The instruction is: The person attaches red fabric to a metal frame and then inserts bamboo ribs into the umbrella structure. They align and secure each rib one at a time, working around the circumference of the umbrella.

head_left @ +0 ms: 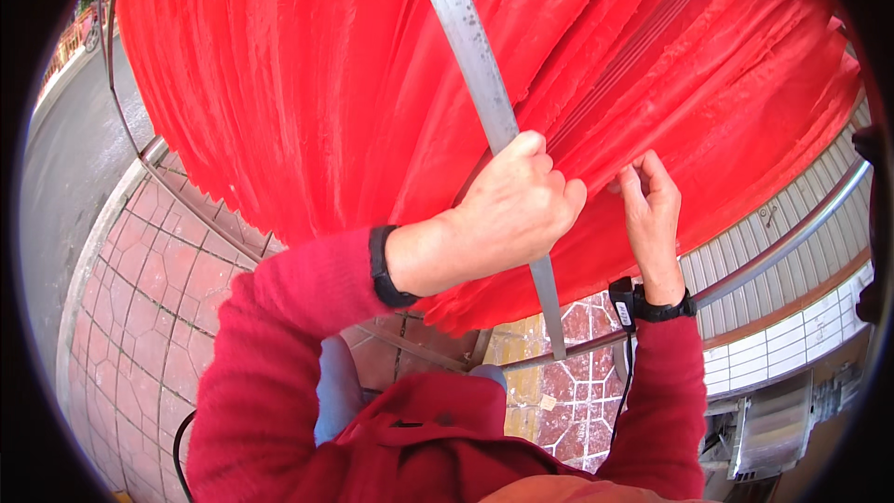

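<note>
The strip [470,56] I grip is flat grey metal, dark-spotted near the top, slanting from top centre to lower centre. Behind it, red cloth [307,65] spreads in long folds across the upper frame.

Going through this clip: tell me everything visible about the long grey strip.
The strip is long, flat and straight-edged, grey and metallic-looking, with dark speckles on its upper stretch. It slants from the picture's top edge, which cuts it off, down and rightward, looking narrower toward its lower end. The left hand grips it, hiding that section. Above, it crosses in front of the pleated red cloth; whether they touch is unclear.
</note>
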Demonstrator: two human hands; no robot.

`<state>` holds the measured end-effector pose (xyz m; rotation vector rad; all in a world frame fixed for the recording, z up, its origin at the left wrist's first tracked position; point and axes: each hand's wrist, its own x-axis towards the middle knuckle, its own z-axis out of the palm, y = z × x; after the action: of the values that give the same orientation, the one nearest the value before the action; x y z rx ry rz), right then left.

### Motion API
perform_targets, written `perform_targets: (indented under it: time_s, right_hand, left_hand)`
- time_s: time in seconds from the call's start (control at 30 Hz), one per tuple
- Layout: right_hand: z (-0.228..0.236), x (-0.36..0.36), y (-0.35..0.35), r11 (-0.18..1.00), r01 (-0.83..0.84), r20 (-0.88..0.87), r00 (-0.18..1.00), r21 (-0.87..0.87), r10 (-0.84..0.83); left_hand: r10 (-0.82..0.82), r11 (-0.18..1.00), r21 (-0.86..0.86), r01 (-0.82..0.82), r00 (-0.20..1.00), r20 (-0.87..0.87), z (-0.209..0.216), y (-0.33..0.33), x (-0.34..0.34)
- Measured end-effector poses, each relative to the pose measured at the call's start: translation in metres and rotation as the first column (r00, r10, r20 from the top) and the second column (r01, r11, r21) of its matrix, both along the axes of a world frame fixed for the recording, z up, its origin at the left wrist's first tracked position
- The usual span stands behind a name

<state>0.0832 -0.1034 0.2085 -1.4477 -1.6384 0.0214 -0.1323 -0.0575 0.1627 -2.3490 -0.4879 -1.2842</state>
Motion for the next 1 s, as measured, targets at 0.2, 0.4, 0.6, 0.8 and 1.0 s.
perform_targets:
  time_s: [0.2,0.4,0.6,0.8,1.0]
  right_hand:
    - [0.047,-0.011,0.008,0.980,-0.132,-0.339,0.924,0.149,0.176]
    - [0.100,-0.022,0.016,0.977,-0.069,-0.259,0.958,0.200,0.121]
    - [0.120,-0.021,-0.001,0.995,-0.040,-0.243,0.968,0.086,0.060]
    - [0.152,-0.022,-0.024,0.989,-0.073,-0.244,0.964,0.128,0.103]
    - [0.213,-0.046,-0.055,0.909,-0.086,-0.229,0.954,0.407,0.193]
  left_hand:
    - [-0.058,0.987,-0.153,0.050,0.997,-0.046,0.026,0.003,-0.009]
    - [-0.056,0.944,-0.331,-0.007,0.982,-0.180,0.070,-0.011,-0.020]
    - [-0.145,0.811,-0.556,0.182,0.983,0.110,0.110,-0.002,-0.008]
    - [-0.203,0.760,-0.600,0.252,0.968,0.149,0.139,-0.011,0.012]
    - [-0.228,0.773,-0.541,0.333,0.940,0.253,0.185,-0.022,0.001]
